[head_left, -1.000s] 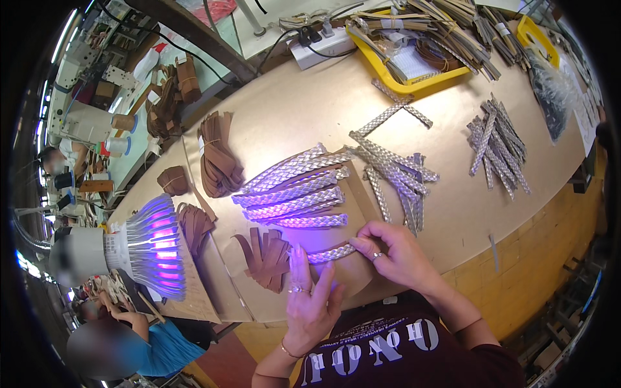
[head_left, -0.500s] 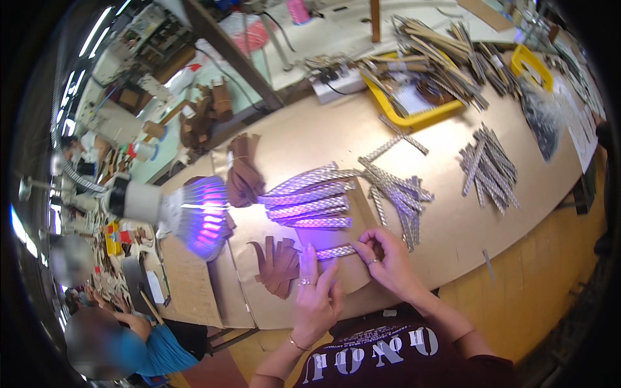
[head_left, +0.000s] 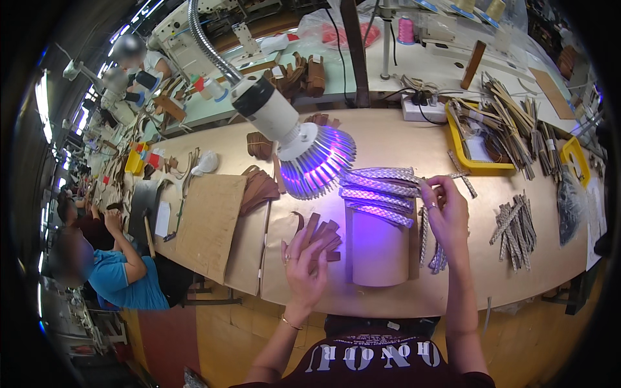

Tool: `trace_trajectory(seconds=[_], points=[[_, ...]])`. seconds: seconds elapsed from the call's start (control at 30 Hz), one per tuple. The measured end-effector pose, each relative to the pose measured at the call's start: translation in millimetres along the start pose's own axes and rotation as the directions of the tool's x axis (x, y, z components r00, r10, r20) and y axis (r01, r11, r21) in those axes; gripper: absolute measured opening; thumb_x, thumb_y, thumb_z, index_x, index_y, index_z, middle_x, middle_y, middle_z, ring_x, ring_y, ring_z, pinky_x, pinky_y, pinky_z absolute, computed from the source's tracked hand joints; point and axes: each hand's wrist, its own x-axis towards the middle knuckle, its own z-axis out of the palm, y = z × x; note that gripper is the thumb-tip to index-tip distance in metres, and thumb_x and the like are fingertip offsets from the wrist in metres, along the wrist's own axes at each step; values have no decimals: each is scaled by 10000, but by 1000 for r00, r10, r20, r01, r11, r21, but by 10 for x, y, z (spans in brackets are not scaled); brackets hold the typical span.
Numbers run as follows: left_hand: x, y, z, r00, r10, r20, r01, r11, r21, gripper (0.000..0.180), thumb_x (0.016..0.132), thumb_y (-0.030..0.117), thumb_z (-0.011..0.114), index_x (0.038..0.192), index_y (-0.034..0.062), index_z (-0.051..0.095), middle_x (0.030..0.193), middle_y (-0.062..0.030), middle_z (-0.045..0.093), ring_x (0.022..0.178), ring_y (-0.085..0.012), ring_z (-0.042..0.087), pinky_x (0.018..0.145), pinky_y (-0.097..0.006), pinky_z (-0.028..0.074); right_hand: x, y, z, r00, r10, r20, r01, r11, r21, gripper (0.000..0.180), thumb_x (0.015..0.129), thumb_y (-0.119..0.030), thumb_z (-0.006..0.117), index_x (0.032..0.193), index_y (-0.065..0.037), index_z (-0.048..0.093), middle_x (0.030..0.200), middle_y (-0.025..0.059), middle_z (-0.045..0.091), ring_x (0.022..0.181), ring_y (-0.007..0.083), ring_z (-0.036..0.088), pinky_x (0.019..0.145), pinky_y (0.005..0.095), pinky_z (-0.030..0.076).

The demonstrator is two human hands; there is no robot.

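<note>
My right hand [head_left: 447, 213] reaches up to the right ends of a row of silver-grey braided strips [head_left: 378, 194], thumb and forefinger pinched at the end of one. The row lies across the far end of a tan board [head_left: 380, 252], under purple light. My left hand [head_left: 305, 268] is at the near left side of a loose pile of brown flat strips [head_left: 325, 238], its fingers apart and touching or just over them. Whether a strip lies beneath those fingers is hard to see. More braided strips [head_left: 438, 257] lie partly hidden behind my right wrist.
A lamp [head_left: 317, 158] on a bendy metal neck hangs over the table's middle. Another braided pile [head_left: 515, 229] lies at right, near a yellow tray [head_left: 488, 167] of strips. Cardboard [head_left: 200, 223] covers the left side. A person in blue [head_left: 126, 278] sits further left.
My right hand has gone from the near braided strip to the far row. My left hand has left that strip for the brown pile. The whole view has turned and shifted.
</note>
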Motion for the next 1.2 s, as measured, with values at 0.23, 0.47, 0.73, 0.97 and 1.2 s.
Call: trace_trajectory(seconds=[0.23, 0.47, 0.73, 0.97, 1.2], points=[[-96, -283, 41, 943, 102, 316, -167, 968, 185, 295, 835, 181, 723, 1109, 80, 674, 1349, -149, 535, 1262, -333, 487, 1123, -502, 307, -427, 185, -84, 986, -97, -137, 98, 995, -4, 199, 918, -126, 664, 1069, -18, 591, 714, -1, 534, 618, 78, 477, 555, 245, 392], [-140, -330, 192, 954, 125, 274, -177, 968, 176, 248, 851, 136, 689, 1089, 67, 690, 1286, -135, 574, 1200, -316, 521, 1042, -470, 379, -704, 69, -101, 993, -118, -15, 119, 992, 44, 183, 889, -98, 692, 1024, 5, 623, 733, 26, 556, 646, 112, 503, 622, 271, 415], [-166, -398, 257, 935, 272, 226, -326, 912, 250, 265, 836, 128, 687, 1094, 69, 672, 1250, -102, 599, 1162, -274, 544, 982, -432, 403, -823, 117, -32, 984, -168, 61, 171, 984, -52, 205, 866, -123, 725, 1031, -35, 641, 775, 47, 599, 701, 188, 537, 757, 342, 401], [-136, 3, 123, 994, -72, -86, 55, 982, -180, 103, 914, 65, 621, 1012, 39, 640, 1088, -96, 612, 997, -217, 578, 884, -334, 438, -965, 50, -75, 983, -131, 133, 127, 991, 38, 192, 858, -105, 726, 1015, -28, 646, 802, 53, 605, 755, 206, 567, 724, 317, 451], [-40, 482, -518, 934, -289, 210, 305, 336, -891, 116, 1010, 160, 524, 1013, 62, 587, 1113, -59, 514, 906, -103, 477, 837, -239, 382, -1068, -286, 126, 824, -384, 416, 249, 906, 343, 273, 923, -220, 656, 1106, -18, 645, 1063, 119, 632, 983, 249, 617, 874, 339, 477]])
